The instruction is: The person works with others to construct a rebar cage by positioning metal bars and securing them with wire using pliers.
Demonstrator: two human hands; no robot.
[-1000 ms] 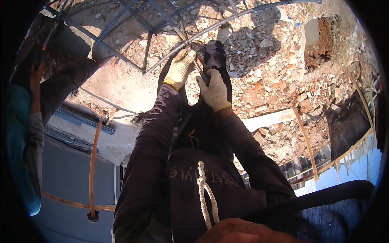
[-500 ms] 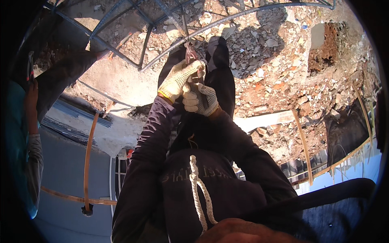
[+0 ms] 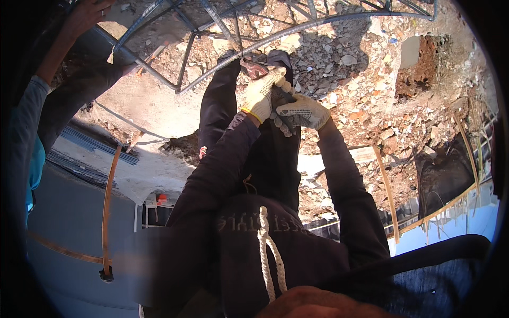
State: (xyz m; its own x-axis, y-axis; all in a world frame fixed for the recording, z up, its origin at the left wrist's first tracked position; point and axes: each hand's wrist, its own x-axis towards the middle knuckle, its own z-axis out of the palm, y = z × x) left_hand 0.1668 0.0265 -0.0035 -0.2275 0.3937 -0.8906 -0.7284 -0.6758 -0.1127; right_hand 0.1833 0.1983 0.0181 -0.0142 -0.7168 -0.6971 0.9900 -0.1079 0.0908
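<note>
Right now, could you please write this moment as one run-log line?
left hand: around reddish-headed tool; right hand: beside left, grip unclear; near: rebar frame; ground: rubble

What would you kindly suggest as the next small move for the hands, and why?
Probably a small twist of the pliers: their reddish head sits close to the steel bar, the left hand is around them, and the right hand is close beside it.
</note>
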